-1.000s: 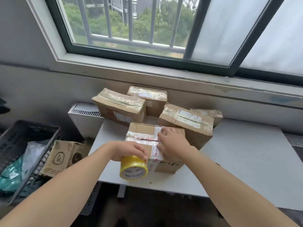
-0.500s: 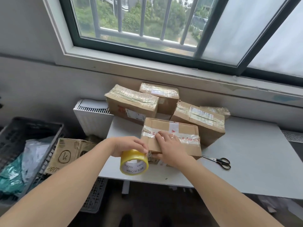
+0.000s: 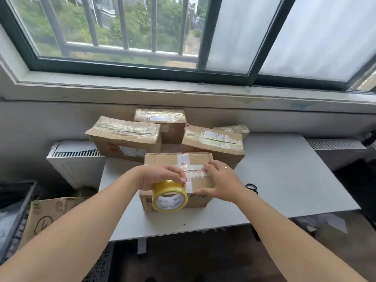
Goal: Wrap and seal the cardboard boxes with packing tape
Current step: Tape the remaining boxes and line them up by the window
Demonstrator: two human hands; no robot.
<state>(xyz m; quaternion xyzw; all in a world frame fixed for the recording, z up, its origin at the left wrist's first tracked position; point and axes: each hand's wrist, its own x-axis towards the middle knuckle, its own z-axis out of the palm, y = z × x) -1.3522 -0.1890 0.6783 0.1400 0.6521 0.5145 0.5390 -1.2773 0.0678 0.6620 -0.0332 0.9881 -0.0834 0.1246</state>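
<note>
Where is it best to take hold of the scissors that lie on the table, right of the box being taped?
Grip the scissors by their black handle loops, coming from above on the right. The loops lie flat on bare table, while the blade end is hidden behind the wrist of the right hand.

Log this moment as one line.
left grip: holds tape roll | right grip: presses front box top | scissors: on table, right of box
</note>
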